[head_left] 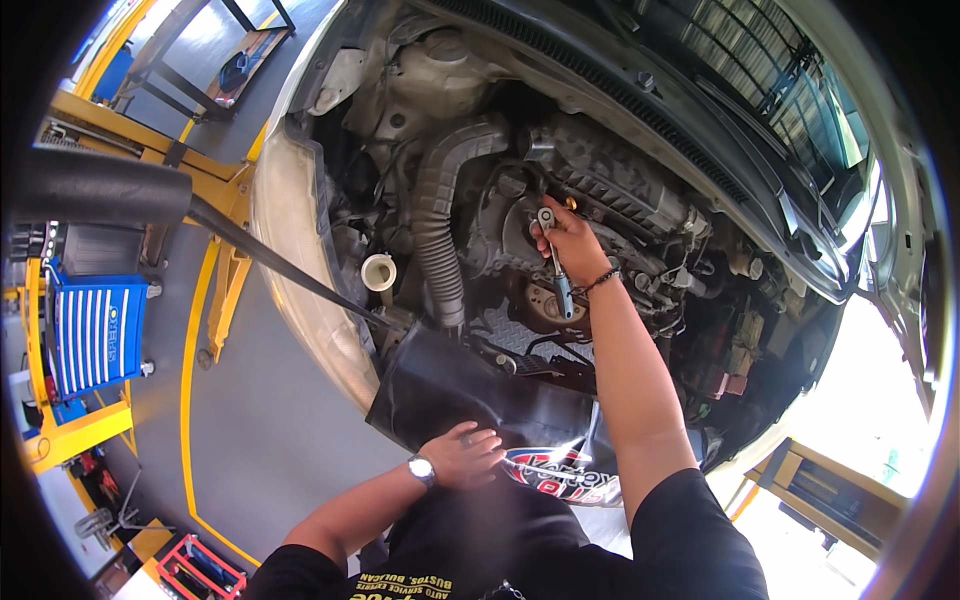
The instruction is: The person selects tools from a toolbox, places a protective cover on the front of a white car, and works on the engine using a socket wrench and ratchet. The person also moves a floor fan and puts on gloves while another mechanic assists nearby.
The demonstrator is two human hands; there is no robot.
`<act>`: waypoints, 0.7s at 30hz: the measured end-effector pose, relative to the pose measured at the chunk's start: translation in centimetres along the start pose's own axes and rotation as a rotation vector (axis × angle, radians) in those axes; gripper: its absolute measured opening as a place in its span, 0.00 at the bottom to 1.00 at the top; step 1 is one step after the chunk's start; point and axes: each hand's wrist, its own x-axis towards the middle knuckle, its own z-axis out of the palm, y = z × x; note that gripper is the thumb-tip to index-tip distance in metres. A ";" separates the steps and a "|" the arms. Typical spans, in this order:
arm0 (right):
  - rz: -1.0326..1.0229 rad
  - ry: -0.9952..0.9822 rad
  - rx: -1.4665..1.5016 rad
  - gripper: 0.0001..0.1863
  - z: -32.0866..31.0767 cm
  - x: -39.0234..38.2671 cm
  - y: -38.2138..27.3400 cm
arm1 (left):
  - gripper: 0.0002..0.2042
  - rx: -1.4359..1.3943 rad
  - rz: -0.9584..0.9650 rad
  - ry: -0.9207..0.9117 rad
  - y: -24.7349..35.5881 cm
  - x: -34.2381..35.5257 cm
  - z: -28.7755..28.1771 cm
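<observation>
My right hand (568, 248) reaches far into the engine bay, its fingers closed round a ratchet (562, 285). The ratchet's round head sits up by the thumb, while the handle slants down beside my wrist. Beneath the hand lies the dark engine (497, 225); whatever the ratchet's drive end meets is hidden. A brass-coloured round part (571, 202) shows just beyond my fingers. At the front of the car my left hand (460, 456), with a watch on its wrist, rests flat on the black fender cover (455, 380), fingers stretched out and holding nothing.
A ribbed air hose (437, 240) runs left of the engine, near a cream filler neck (379, 272). A dark rod (290, 272) crosses the left side. The raised hood (920, 240) borders the right. A blue tool chest (100, 335) and yellow lift parts (230, 285) stand left.
</observation>
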 end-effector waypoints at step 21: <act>0.141 0.418 0.691 0.14 8.8 2.0 -1.2 | 0.25 0.030 -0.032 0.031 0.1 0.4 0.2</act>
